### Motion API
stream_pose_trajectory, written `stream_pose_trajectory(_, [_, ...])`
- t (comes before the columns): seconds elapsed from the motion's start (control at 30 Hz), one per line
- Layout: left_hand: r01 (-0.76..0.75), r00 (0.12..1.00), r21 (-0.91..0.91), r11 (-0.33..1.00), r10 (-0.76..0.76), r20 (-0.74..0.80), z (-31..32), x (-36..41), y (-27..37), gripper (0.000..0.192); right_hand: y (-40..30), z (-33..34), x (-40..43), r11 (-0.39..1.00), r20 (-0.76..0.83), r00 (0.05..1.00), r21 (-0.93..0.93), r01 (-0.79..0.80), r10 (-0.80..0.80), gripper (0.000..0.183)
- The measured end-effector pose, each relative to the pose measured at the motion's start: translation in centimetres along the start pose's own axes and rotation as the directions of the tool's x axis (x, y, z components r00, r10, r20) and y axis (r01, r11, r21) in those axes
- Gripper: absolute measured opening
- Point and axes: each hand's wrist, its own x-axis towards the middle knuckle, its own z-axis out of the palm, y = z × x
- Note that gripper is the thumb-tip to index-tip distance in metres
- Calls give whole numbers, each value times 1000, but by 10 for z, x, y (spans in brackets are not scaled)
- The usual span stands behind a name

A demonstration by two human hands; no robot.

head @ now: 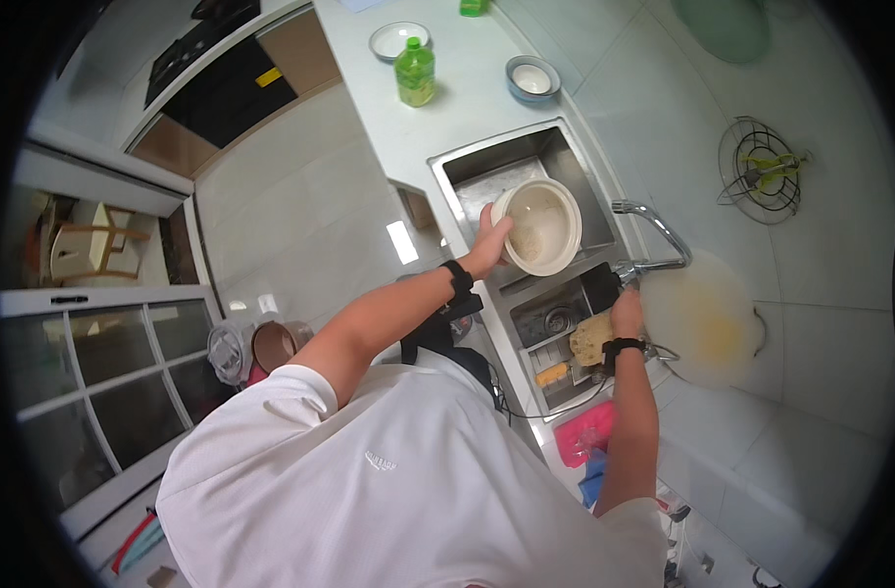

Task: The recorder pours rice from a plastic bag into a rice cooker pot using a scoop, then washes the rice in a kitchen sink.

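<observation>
My left hand point(489, 246) grips the side of a white round pot point(568, 242), held tilted above the large basin of the stainless steel sink point(484, 173). Pale grains like rice point(524, 242) lie on the bottom of the pot, towards my palm. At the base of the chrome faucet point(671, 239), my right hand point(626, 314) is closed at the handle, with its fingertips mostly hidden. The spout points over the back edge of the large basin, beyond the pot. No water stream shows. Below my right hand sits a tan sponge-like block point(591, 340).
A yellow-handled tool point(552, 374) lies in the small basin point(528, 323). On the white counter point(469, 95) stand a green bottle point(416, 77), a plate point(388, 40) and stacked bowls point(517, 84). A wire rack point(763, 169) hangs on the tiled wall. A pink item point(576, 434) lies beside the sink.
</observation>
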Motion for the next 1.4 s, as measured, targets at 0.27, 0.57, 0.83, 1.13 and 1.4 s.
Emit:
stream_pose_trajectory(0.27, [74, 987, 61, 995, -82, 136, 49, 106, 12, 93, -13, -32, 3, 988, 96, 984, 3, -153, 152, 37])
stream_pose_trajectory(0.57, [200, 940, 73, 977, -212, 268, 67, 149, 34, 92, -10, -40, 3, 971, 156, 959, -33, -236, 238, 31])
stream_pose_trajectory(0.83, [226, 851, 218, 949, -302, 430, 41, 176, 59, 92, -28, -40, 12, 968, 196, 952, 40, -247, 235, 33])
stream_pose_trajectory(1.13, [121, 805, 183, 976, -204, 557, 23, 201, 50, 82, -26, -35, 9, 939, 198, 926, 58, -338, 321, 38])
stream_pose_trajectory(1.4, [408, 622, 184, 894, -419, 661, 28, 210, 64, 77, -31, -40, 12, 926, 198, 911, 37, -376, 362, 39])
